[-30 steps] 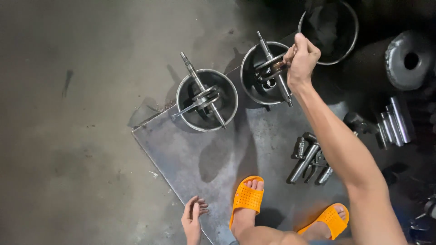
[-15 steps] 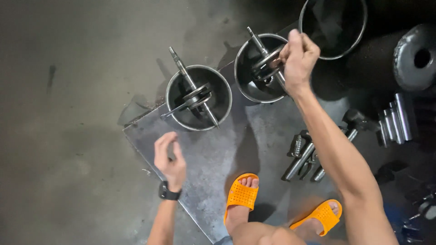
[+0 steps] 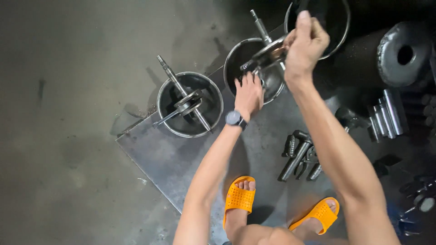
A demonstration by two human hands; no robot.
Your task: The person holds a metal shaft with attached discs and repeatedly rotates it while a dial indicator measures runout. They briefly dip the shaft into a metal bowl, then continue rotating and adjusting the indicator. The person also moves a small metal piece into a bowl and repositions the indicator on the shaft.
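Both hands were over the middle metal bowl (image 3: 236, 59): the right hand (image 3: 305, 43) was clamped on the crankshaft (image 3: 268, 52) lifted above that bowl, fingers curled round its web, while the left hand (image 3: 248, 93) — a dark wristwatch (image 3: 235, 118) on its wrist — lay with fingers spread at the bowl's near rim, just under the crankshaft, gripping nothing that could be seen. The two hands were near each other but not touching. To the left, a second bowl (image 3: 190, 104) held another crankshaft (image 3: 184, 97), its shaft tilted up to the upper left. Both bowls stood on a grey metal sheet (image 3: 159, 154) on the concrete floor (image 3: 68, 113). A third bowl (image 3: 336, 27) sat behind the right hand. Loose shafts (image 3: 297, 156) lay beside the orange sandals (image 3: 239, 198) — no labels or packages were legible.
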